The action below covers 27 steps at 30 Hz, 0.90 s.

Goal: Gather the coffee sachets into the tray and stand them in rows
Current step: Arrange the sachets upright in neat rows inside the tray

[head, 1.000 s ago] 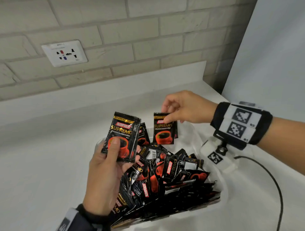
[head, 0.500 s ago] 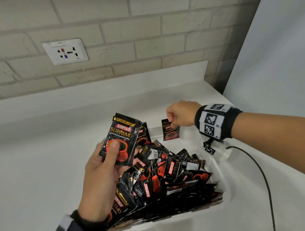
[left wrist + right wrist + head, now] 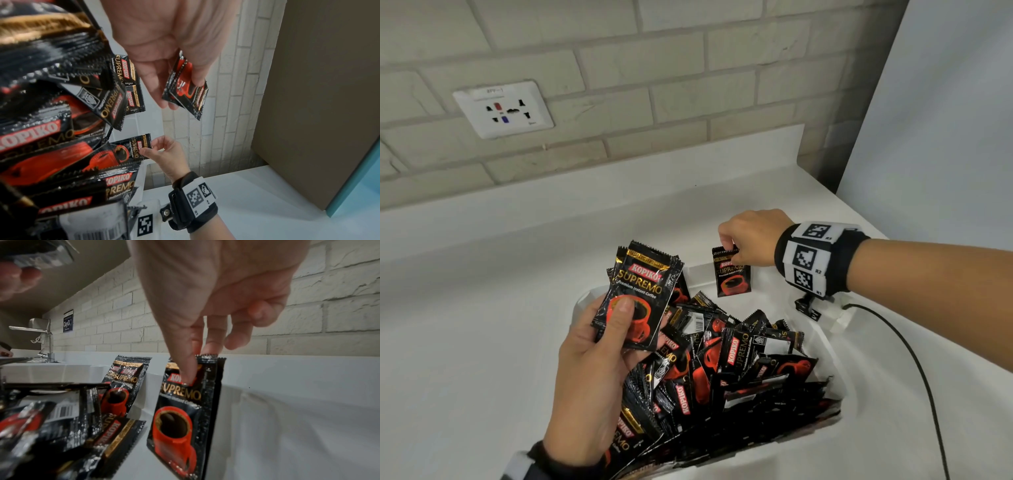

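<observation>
While my right hand (image 3: 751, 238) pinches the top edge of one coffee sachet (image 3: 732, 275) between thumb and forefinger, the packet stands upright against the far wall of the white tray (image 3: 835, 346), its printed cup facing me. In the right wrist view my thumb lies across the red logo of that sachet (image 3: 180, 415), and a second packet seems to sit directly behind it, though I cannot tell whether my fingers hold both. Further left along the same wall, a small group of upright sachets (image 3: 123, 386) leans slightly.

My left hand (image 3: 592, 373) is raised over the near left part of the tray, thumb pressed on the front of a held stack of sachets (image 3: 640, 294) and fingers curled behind it. The left wrist view shows at least two packets in that grip (image 3: 186, 87).

Below and between my hands, the loose pile of sachets (image 3: 732, 370) fills most of the tray, lying at all angles. The tray rests on a white counter (image 3: 465, 325); a black cable (image 3: 914, 363) runs across it on the right. A wall socket (image 3: 503, 109) sits in the brick wall behind.
</observation>
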### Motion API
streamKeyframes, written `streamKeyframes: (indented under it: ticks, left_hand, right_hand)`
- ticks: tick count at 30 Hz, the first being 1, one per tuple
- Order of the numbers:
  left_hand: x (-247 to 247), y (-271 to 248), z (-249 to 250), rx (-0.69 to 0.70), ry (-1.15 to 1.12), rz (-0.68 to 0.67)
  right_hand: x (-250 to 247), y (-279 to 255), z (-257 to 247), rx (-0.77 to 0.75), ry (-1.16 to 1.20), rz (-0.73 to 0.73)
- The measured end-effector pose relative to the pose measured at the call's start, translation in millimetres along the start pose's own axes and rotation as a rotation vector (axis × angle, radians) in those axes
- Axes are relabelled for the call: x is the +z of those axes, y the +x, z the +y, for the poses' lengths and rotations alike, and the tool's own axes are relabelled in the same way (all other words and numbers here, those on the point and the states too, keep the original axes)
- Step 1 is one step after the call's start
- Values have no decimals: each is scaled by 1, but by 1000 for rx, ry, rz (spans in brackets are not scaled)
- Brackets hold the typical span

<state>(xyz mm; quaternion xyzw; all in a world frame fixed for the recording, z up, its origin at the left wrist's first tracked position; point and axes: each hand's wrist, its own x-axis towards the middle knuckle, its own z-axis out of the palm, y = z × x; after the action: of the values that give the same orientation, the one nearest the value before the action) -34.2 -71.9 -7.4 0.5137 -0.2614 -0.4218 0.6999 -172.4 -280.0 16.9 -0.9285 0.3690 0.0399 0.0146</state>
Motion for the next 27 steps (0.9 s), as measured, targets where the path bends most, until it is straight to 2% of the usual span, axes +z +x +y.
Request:
streamKeyframes:
  ticks: [6, 9, 12, 14, 16, 19, 27]
  left_hand:
    - [1, 1, -1, -3, 7, 5]
    - [4, 1, 0, -4, -6, -1]
    - [9, 2, 0, -1, -9, 6]
    - [13, 2, 1, 3, -16, 9]
    - [18, 2, 1, 12, -17, 7]
    - [22, 1, 2, 42, 3, 10]
    - [9, 2, 4, 85, -14, 61]
  right_hand:
    - [-3, -4, 1, -15, -23, 39]
    - [-18, -10, -2, -17, 54, 133]
    - [-35, -21, -17, -63, 503, 178]
    - [-45, -31, -32, -122, 807, 90]
    - [-48, -40, -43, -143, 931, -31]
    - [-46, -42, -45, -150, 957, -89]
    - [-55, -36, -15, -63, 883, 1]
